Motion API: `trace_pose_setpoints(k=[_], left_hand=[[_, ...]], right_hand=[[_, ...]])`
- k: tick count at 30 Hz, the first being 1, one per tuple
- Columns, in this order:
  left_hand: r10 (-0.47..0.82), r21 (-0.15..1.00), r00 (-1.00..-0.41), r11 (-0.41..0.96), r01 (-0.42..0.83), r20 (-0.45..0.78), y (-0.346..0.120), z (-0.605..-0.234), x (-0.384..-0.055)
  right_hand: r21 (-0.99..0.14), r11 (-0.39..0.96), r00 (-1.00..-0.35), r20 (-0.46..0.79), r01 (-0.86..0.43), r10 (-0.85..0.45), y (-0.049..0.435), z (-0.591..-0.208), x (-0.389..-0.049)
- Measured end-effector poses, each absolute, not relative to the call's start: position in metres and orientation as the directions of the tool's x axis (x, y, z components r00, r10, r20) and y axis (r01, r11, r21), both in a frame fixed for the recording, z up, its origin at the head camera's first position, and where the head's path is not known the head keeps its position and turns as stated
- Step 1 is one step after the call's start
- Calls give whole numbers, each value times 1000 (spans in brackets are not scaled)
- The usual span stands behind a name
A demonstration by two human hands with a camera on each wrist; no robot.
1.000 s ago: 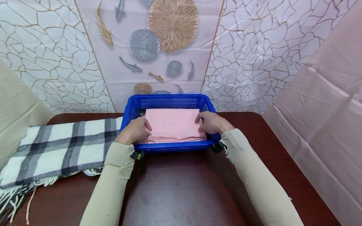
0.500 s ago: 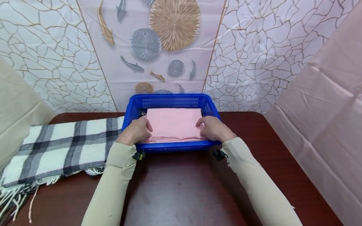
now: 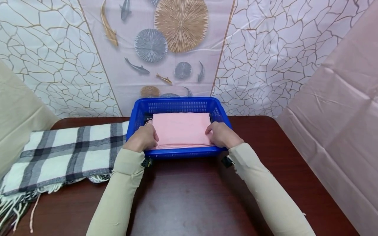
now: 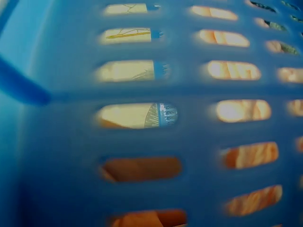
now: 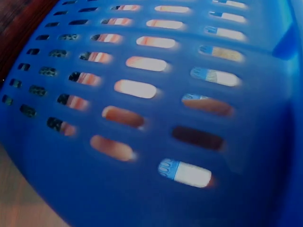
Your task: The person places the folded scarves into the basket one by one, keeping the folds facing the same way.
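Observation:
A folded pink scarf (image 3: 181,129) with layered front edges lies inside a blue plastic basket (image 3: 180,152). At the scarf's left edge my left hand (image 3: 143,137) has its fingers curled down, with the thumb side towards the cloth. My right hand (image 3: 222,133) grips the opposite edge, thumb and forefinger over the cloth's right side. The lower fingers of both hands are hidden inside the basket. Slotted basket wall (image 4: 66,142) fills the left wrist view, with pinkish cloth behind some slots. Similar slots in the basket wall (image 5: 265,142) show pink and dark patterned cloth in the right wrist view.
A black-and-white plaid blanket (image 3: 73,150) with fringed ends lies left of the basket, close against it. Everything stands on a dark brown table (image 3: 183,196). A patterned curtain (image 3: 265,65) hangs right behind the table's back edge.
The scarf's front layers sit slightly lower and flatter in the basket. My left fingers have curled further down, and my right hand has sunk a little along the scarf's edge.

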State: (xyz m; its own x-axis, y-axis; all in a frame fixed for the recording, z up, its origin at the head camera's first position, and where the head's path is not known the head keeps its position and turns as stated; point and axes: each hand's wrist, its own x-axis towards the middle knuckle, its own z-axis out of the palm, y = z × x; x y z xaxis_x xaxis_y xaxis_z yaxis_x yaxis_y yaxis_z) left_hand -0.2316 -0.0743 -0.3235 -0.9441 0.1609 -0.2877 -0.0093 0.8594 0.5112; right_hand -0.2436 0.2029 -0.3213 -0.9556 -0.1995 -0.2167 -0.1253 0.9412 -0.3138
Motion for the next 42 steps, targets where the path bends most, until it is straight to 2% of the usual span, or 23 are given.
trace_pose_setpoints(k=[15, 21, 29, 36, 42], left_hand=[[132, 487, -944, 873, -34, -302, -76, -326, -230], [123, 481, -947, 876, -38, -298, -78, -326, -228], [92, 482, -983, 876, 3, -162, -82, -322, -221], [80, 534, -987, 845, -8, -141, -80, -309, -211], [49, 517, -998, 854, 62, 39, -81, -304, -202]], right_hand=[[-219, 970, -941, -292, -108, -170, 194, -319, -245], [-236, 967, -945, -283, -99, -166, 192, -321, -245], [-230, 958, -964, -160, -173, -213, 193, -322, -238], [-276, 949, -982, -64, -154, -177, 192, -317, -229], [-339, 910, -969, 135, -241, -206, 191, -314, -217]])
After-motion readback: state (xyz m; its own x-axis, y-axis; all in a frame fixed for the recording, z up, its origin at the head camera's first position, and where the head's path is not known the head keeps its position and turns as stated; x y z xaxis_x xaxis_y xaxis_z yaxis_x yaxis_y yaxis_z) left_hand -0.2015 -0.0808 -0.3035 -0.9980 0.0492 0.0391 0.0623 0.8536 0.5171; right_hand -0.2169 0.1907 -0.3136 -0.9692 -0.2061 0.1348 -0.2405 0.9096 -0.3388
